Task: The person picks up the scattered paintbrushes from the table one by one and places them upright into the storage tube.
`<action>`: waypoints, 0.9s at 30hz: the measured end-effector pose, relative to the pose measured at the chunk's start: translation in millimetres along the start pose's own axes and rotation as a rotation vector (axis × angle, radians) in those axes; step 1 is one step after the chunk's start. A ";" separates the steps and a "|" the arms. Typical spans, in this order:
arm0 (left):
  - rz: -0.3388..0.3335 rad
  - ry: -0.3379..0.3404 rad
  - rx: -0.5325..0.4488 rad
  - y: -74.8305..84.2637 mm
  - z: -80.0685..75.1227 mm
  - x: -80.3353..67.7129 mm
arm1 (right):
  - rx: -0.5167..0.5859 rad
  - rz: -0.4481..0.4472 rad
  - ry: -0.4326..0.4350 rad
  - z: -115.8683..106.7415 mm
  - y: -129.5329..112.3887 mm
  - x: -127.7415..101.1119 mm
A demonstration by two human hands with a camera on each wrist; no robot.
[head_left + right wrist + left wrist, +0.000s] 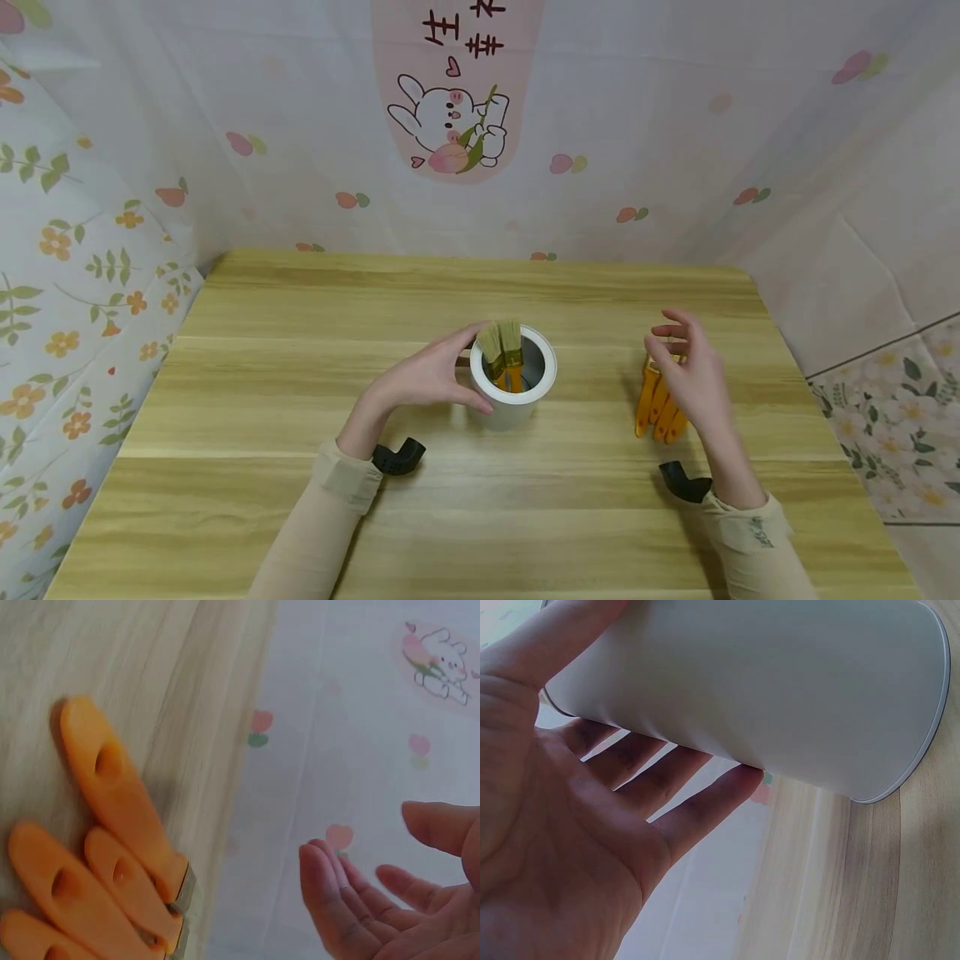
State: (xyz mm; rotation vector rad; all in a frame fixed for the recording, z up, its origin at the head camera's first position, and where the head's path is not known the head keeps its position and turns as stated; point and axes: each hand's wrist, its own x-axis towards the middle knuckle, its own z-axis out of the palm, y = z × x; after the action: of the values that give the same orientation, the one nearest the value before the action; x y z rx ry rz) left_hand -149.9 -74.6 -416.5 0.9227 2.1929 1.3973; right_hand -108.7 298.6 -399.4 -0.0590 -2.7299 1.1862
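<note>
A white cup [514, 398] stands mid-table on the wooden table [300, 367], with two brushes [502, 343] inside it, bristles up. My left hand [474, 368] wraps the cup's left side, thumb on the near wall and fingers round the far wall. Up close, the left hand [592, 825] lies against the cup [765, 682], fingertips touching it. Several orange-handled brushes [660, 408] lie flat to the right. My right hand [663, 346] hovers just above them, fingers relaxed and holding nothing. In the right wrist view the right hand [390, 900] is apart from the orange handles [112, 847].
Patterned cloth walls [675, 125] close in the table at the back and both sides. Black wrist mounts [397, 457] sit by each sleeve. Bare wood stretches to the left and along the near edge.
</note>
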 end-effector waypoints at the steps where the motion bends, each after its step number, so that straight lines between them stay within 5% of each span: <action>1: -0.001 0.000 -0.003 -0.3 0.3 -0.4 | -0.011 0.015 -0.009 -1.4 2.3 0.3; 11: 0.012 -0.003 0.014 -0.5 0.1 1.5 | -0.169 0.156 -0.110 -8.6 15.9 4.6; 27: 0.000 -0.009 -0.012 -3.0 0.0 0.3 | -0.325 0.215 -0.279 -0.9 26.7 8.5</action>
State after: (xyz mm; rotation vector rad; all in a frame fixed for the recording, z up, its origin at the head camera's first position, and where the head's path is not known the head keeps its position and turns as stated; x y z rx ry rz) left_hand -151.1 -75.3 -419.1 0.9228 2.1754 1.4015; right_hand -117.7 318.3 -417.1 -0.2501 -3.2094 0.8363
